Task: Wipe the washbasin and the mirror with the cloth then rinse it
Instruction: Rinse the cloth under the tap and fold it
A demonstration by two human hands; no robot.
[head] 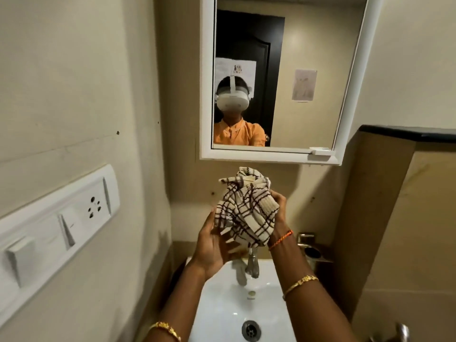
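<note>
A cream cloth (246, 206) with dark brown checks is bunched up between both my hands, held in the air above the tap (252, 265). My left hand (214, 250) cups it from below and the left. My right hand (280, 213) grips it from the right side. Below them sits the white washbasin (222, 309) with its metal drain (251, 330). The white-framed mirror (296, 58) hangs on the wall above the cloth and reflects a person in an orange top wearing a white headset.
A white switch and socket panel (56, 225) is on the left wall. A metal holder (312, 250) is fixed to the right of the tap. A dark-topped ledge (407, 133) juts out at the right. Another metal tap handle (402, 332) shows at the bottom right.
</note>
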